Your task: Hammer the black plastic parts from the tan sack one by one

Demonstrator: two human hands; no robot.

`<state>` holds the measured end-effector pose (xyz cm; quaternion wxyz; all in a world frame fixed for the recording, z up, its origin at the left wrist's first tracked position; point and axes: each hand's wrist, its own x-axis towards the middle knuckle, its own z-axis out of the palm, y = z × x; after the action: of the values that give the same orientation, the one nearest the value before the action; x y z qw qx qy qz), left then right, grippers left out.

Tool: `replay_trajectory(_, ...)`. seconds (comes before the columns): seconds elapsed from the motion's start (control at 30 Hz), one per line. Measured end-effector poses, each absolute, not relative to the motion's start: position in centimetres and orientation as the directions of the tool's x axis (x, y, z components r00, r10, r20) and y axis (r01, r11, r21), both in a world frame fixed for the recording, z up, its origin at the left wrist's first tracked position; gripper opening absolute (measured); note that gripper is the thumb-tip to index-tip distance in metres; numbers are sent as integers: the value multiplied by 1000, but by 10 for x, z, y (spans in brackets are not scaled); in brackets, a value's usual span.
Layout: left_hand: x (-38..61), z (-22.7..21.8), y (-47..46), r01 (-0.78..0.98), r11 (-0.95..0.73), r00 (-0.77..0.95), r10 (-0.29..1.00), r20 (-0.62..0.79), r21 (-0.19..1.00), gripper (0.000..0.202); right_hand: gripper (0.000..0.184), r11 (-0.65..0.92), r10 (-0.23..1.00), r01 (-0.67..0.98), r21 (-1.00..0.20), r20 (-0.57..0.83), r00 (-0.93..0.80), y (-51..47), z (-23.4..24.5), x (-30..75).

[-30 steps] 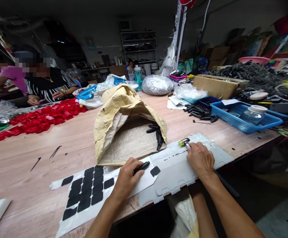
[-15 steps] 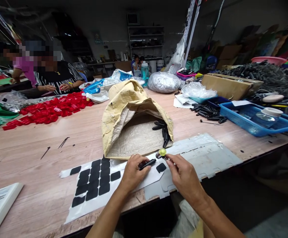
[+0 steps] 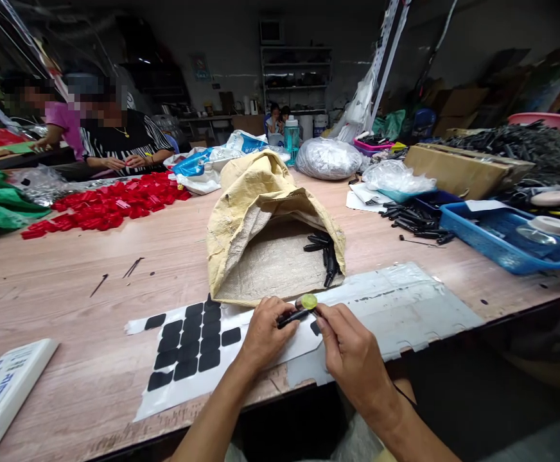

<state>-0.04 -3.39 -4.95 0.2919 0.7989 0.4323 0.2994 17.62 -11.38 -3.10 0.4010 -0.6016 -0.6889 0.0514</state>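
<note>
My left hand [image 3: 264, 333] is closed around a slim black pen-like tube [image 3: 292, 318], held near the table's front edge. My right hand [image 3: 350, 340] pinches a small tool with a round yellow-green end [image 3: 309, 301]. That end sits at the tube's right tip; whether they touch I cannot tell. Under the hands lies a white backing sheet [image 3: 148, 404] with several black rounded-square stickers [image 3: 185, 368]. One dark square is partly covered by my right hand. Behind the hands a yellow woven sack [image 3: 241, 192] lies with its mouth facing me, several black tubes [image 3: 329, 256] inside.
A grey board [image 3: 419, 314] extends right under the sheet. Blue tray [image 3: 506, 247], more black tubes [image 3: 412, 218] and cardboard [image 3: 458, 170] stand right. Red pieces [image 3: 111, 202] are heaped left, near a seated person [image 3: 121, 144]. A white boxy device [image 3: 15, 391] lies front left.
My right hand has brought the yellow-green end left, to the tip of the black tube. My left hand keeps its hold. The whole scene has shifted slightly right in view.
</note>
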Motion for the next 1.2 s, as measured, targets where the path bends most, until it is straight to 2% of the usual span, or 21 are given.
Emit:
replay_trajectory(0.1,-1,-51,-34,521,-464,449,863,231,717,13,33,260,897,806,-532,442,2,-114,-32,172)
replay_trajectory(0.2,-2,-50,-34,520,-447,442,870,218,728,17,31,219,875,829,-514,480,66,-111,-31,188)
replay_trajectory(0.3,-3,-47,-34,519,-433,446,873,198,737,16,29,44,828,898,-437,519,212,-103,-26,231)
replay_trajectory(0.4,-4,-45,-34,503,-440,465,863,196,743,17,26,-243,801,938,-246,495,337,-91,-28,285)
replay_trajectory(0.43,-4,-44,-34,495,-445,471,859,200,746,17,26,-287,812,945,-158,483,328,-87,-31,302)
replay_trajectory(0.47,-4,-44,-34,487,-449,474,856,205,749,17,25,-314,809,939,-139,478,342,-84,-34,316)
replay_trajectory(0.6,-5,-42,-35,476,-453,477,853,211,754,17,28,-335,798,932,-140,484,360,-75,-40,337)
replay_trajectory(0.7,-5,-41,-37,470,-466,484,846,223,749,17,29,-255,809,953,-164,504,303,-75,-31,310)
replay_trajectory(0.8,-6,-44,-38,444,-487,481,838,258,753,17,29,37,899,978,-205,433,57,-77,-16,264)
replay_trajectory(0.83,-6,-46,-38,434,-486,472,840,268,759,16,31,197,924,933,-303,375,-73,-77,-12,248)
replay_trajectory(0.9,-7,-49,-39,419,-474,449,849,278,774,17,31,342,926,838,-426,302,-225,-77,-7,223)
replay_trajectory(0.97,-8,-51,-39,412,-466,441,854,276,783,18,24,389,919,797,-462,255,-301,-75,-7,207)
replay_trajectory(1.03,-8,-51,-39,409,-476,452,847,280,778,17,17,399,917,804,-440,219,-334,-71,-11,200)
replay_trajectory(1.2,-8,-49,-39,454,-501,459,840,289,737,19,20,440,898,822,-362,192,-397,-65,-17,201)
